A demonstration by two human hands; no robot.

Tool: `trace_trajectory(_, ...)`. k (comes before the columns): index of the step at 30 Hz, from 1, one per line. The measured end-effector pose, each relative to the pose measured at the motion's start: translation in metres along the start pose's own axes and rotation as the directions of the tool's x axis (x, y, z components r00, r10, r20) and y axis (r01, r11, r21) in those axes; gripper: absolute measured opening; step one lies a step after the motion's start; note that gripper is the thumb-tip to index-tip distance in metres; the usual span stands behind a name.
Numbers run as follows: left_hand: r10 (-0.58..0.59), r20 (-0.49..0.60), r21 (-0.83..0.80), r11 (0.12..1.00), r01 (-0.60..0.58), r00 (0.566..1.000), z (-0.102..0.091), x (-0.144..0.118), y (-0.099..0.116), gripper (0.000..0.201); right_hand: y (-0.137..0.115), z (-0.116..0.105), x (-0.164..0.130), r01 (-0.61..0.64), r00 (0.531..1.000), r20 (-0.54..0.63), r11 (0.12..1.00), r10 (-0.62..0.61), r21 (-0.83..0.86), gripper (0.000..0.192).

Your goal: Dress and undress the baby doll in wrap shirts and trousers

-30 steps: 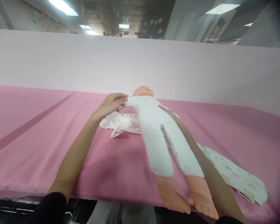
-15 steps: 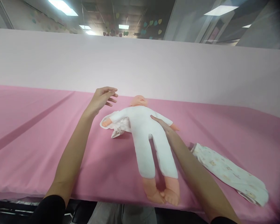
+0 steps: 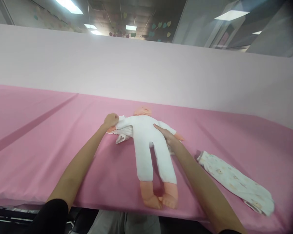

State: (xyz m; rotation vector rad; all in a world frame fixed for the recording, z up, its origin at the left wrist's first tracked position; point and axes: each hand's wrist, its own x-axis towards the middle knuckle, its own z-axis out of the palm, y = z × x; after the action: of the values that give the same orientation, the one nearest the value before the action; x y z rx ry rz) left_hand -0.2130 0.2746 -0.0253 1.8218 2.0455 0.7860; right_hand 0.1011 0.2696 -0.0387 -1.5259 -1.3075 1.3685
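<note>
The doll (image 3: 146,143) lies face up on the pink counter (image 3: 39,143). The left hand (image 3: 111,120) has its fingers pinched, apparently on the doll's sleeve; the right hand (image 3: 164,133) rests open on its torso. It looks soft, light and floppy, best held at the torso.

No readable text, label, brand, number or sign anywhere; print on patterned garment (image 3: 234,178) too small and blurred to make out.

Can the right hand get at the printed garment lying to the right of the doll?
Probably yes: the garment lies flat beside the right forearm with nothing between them, though the right hand now rests on the doll.
</note>
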Motion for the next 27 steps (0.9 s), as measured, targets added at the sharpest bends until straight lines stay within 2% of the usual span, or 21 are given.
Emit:
trace_trajectory(2,-0.02,0.044,-0.015,1.0,0.021,0.999,0.011,0.008,-0.019,0.026,-0.009,-0.008,0.002,0.059,0.988,-0.124,0.963,-0.094,-0.262,0.041)
trace_trajectory(3,-0.019,0.057,-0.025,0.999,0.021,0.998,0.015,0.011,-0.027,0.027,-0.016,-0.01,0.001,0.082,0.966,-0.188,0.902,-0.176,-0.424,0.04)
trace_trajectory(5,-0.008,0.063,-0.043,0.999,0.01,0.998,0.02,0.017,-0.041,0.034,-0.033,-0.006,-0.002,0.117,0.876,-0.249,0.683,-0.412,-0.721,0.036)
trace_trajectory(6,-0.003,0.056,-0.049,0.999,0.006,0.998,0.021,0.019,-0.047,0.038,-0.043,0.001,-0.005,0.138,0.832,-0.21,0.557,-0.514,-0.819,0.035)
trace_trajectory(8,-0.007,0.023,-0.052,0.999,0.008,1.0,0.024,0.023,-0.054,0.044,-0.06,0.028,-0.01,0.25,0.804,-0.022,0.37,-0.595,-0.895,0.034)
trace_trajectory(9,-0.017,0.0,-0.045,0.999,0.017,1.0,0.025,0.024,-0.056,0.049,-0.066,0.047,-0.012,0.351,0.787,0.106,0.299,-0.607,-0.887,0.034)
trace_trajectory(10,-0.032,-0.016,-0.026,0.999,0.031,0.999,0.025,0.024,-0.057,0.054,-0.07,0.067,-0.012,0.473,0.748,0.251,0.228,-0.614,-0.851,0.035)
trace_trajectory(11,-0.045,-0.019,0.0,0.999,0.045,0.999,0.025,0.025,-0.057,0.059,-0.072,0.087,-0.012,0.597,0.688,0.414,0.141,-0.596,-0.79,0.038)
trace_trajectory(12,-0.056,-0.01,0.027,0.998,0.056,0.998,0.025,0.025,-0.057,0.061,-0.073,0.107,-0.009,0.702,0.608,0.565,0.044,-0.558,-0.711,0.042)
trace_trajectory(13,-0.062,0.011,0.054,0.997,0.062,0.998,0.025,0.025,-0.056,0.058,-0.072,0.124,-0.005,0.757,0.547,0.66,-0.033,-0.514,-0.653,0.048)
trace_trajectory(14,-0.067,0.038,0.076,0.995,0.064,0.997,0.024,0.025,-0.055,0.051,-0.07,0.139,0.0,0.779,0.513,0.712,-0.086,-0.479,-0.621,0.051)
trace_trajectory(15,-0.069,0.063,0.091,0.994,0.063,0.996,0.023,0.025,-0.054,0.044,-0.067,0.151,0.006,0.785,0.505,0.74,-0.119,-0.445,-0.607,0.053)
trace_trajectory(18,-0.069,0.096,0.106,0.993,0.059,0.993,0.021,0.026,-0.051,0.034,-0.058,0.169,0.023,0.761,0.555,0.734,-0.116,-0.392,-0.638,0.052)
trace_trajectory(20,-0.063,0.112,0.11,0.993,0.051,0.992,0.02,0.027,-0.05,0.032,-0.053,0.171,0.031,0.743,0.572,0.713,-0.111,-0.405,-0.66,0.052)
trace_trajectory(23,-0.071,0.133,0.096,0.994,0.058,0.989,0.017,0.029,-0.049,0.024,-0.05,0.169,0.035,0.716,0.571,0.674,-0.119,-0.469,-0.688,0.053)
trace_trajectory(25,-0.094,0.143,0.072,0.994,0.085,0.985,0.014,0.03,-0.048,0.018,-0.052,0.167,0.036,0.72,0.572,0.654,-0.078,-0.495,-0.689,0.053)
trace_trajectory(27,-0.109,0.154,0.023,0.994,0.107,0.982,0.009,0.029,-0.048,0.009,-0.055,0.164,0.039,0.742,0.575,0.623,0.017,-0.531,-0.67,0.052)
